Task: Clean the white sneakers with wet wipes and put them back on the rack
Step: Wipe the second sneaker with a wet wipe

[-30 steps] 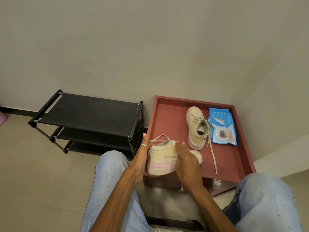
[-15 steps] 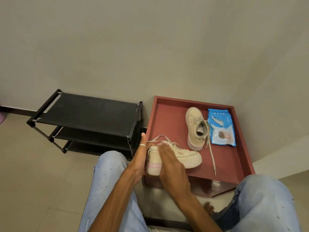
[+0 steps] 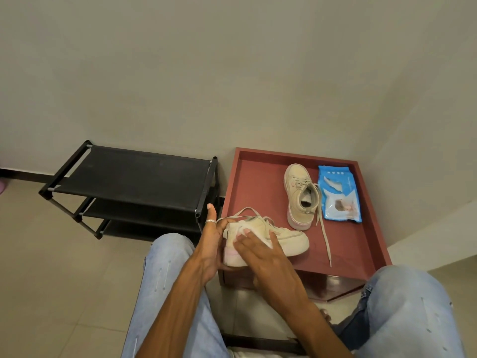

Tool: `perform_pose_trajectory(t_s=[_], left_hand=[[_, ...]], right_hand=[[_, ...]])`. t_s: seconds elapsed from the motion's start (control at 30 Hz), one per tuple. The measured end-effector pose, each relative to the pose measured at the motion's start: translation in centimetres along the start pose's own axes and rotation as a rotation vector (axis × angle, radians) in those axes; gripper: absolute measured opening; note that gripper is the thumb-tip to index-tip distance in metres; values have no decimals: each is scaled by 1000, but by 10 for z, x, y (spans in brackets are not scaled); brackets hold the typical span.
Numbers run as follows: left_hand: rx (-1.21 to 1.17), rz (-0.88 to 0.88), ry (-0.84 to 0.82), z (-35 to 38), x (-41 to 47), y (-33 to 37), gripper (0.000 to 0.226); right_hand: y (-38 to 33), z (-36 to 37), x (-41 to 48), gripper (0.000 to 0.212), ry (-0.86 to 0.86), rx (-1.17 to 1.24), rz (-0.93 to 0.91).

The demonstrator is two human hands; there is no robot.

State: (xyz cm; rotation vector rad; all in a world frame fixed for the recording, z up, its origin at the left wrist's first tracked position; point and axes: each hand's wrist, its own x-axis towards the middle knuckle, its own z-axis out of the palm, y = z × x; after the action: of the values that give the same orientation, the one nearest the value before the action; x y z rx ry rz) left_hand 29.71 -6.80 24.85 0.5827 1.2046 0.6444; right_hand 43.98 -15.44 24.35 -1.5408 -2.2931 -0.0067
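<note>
A cream-white sneaker (image 3: 286,237) lies on its side at the near left corner of the red tray table (image 3: 258,182), toe pointing right. My left hand (image 3: 213,239) grips its heel from the left. My right hand (image 3: 260,251) presses a white wet wipe (image 3: 245,229) against the sneaker's side with flat fingers. The second sneaker (image 3: 299,196) stands upright farther back on the tray, laces trailing toward me. A blue wet-wipe pack (image 3: 338,193) lies right of it.
A black three-tier shoe rack (image 3: 134,177) stands left of the tray against the beige wall. My knees in light jeans frame the bottom of the view. Tiled floor lies left of the rack and under me.
The held sneaker has turned so its side and toe show to the right. My right hand slid from its top down over the side with the wipe.
</note>
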Motion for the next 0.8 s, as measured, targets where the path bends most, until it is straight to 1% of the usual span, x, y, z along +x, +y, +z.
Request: perform_pose_trajectory(t_s=[0.03, 0.07, 0.1, 0.17, 0.23, 0.3, 0.4, 0.43, 0.5, 0.53, 0.6, 0.63, 0.7, 0.73, 0.8], left_hand=[[-4, -7, 2, 0, 0, 0, 95], [-3, -6, 5, 0, 1, 0, 93], [3, 2, 7, 0, 1, 0, 93], [30, 22, 20, -2, 0, -1, 92], [32, 35, 28, -3, 1, -1, 93], [6, 34, 23, -3, 1, -1, 96], [-22, 6, 3, 1, 6, -2, 96], [-22, 3, 9, 1, 6, -2, 94], [1, 4, 19, 0, 6, -3, 92], [16, 6, 22, -1, 6, -3, 92], [15, 17, 29, -3, 7, -4, 93], [1, 10, 26, -3, 6, -4, 94], [9, -5, 16, -2, 8, -4, 94], [18, -9, 20, -1, 9, -4, 94], [31, -13, 22, 2, 8, -4, 92]], right_hand=[[-1, -1, 1, 78, 6, 17, 74], [-6, -1, 2, 80, 13, 32, 102], [-14, 2, 3, 75, 19, 37, 76], [-34, 10, 2, 55, -12, 20, -72], [-39, 10, 2, 50, -36, 15, -153], [-24, 7, 2, 54, -5, 38, -100], [-4, 5, 0, 77, 84, 112, 120], [-9, 6, 1, 77, 108, 110, 139], [-27, 10, 2, 62, 84, 81, 68], [-34, 11, 2, 59, 49, 61, 5], [-34, 11, 3, 60, 10, 52, -89], [-28, 12, 2, 65, 10, 72, -77], [-7, 16, -4, 67, 42, 125, 33], [5, 17, -9, 67, 66, 165, 142], [28, 16, -16, 67, 110, 215, 419]])
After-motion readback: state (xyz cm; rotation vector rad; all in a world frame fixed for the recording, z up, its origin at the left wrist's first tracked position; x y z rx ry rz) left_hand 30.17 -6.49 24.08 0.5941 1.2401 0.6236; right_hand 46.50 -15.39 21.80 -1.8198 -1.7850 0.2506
